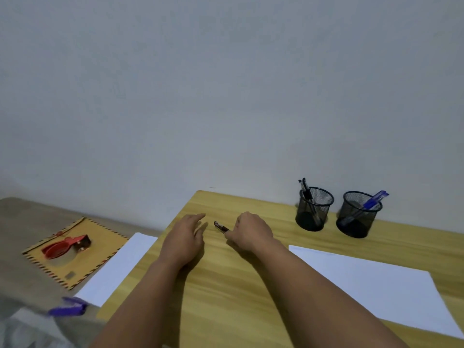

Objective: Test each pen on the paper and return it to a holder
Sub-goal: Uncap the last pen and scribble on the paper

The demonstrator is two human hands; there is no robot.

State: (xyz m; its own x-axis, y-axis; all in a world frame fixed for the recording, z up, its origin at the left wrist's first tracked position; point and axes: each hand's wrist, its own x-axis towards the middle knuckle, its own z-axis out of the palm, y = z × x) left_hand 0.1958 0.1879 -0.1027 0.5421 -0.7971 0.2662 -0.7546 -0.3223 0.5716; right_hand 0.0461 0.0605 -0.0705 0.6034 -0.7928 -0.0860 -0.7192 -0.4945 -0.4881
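My right hand (247, 231) is closed around a dark pen (221, 226), whose end sticks out to the left just above the wooden table (226, 297). My left hand (187, 237) hovers beside it, fingers apart and holding nothing. Two black mesh holders stand at the back right: the left holder (313, 209) has black pens (305, 188) in it, the right holder (357, 214) has blue pens (375, 199). A white paper sheet (376, 285) lies to the right of my right forearm.
Another white sheet (118, 267) hangs over the table's left edge. To the left, on a lower surface, lie a tan envelope (75, 252) with a red object (65, 246) on it and a purple object (69, 307). A plain wall stands behind the table.
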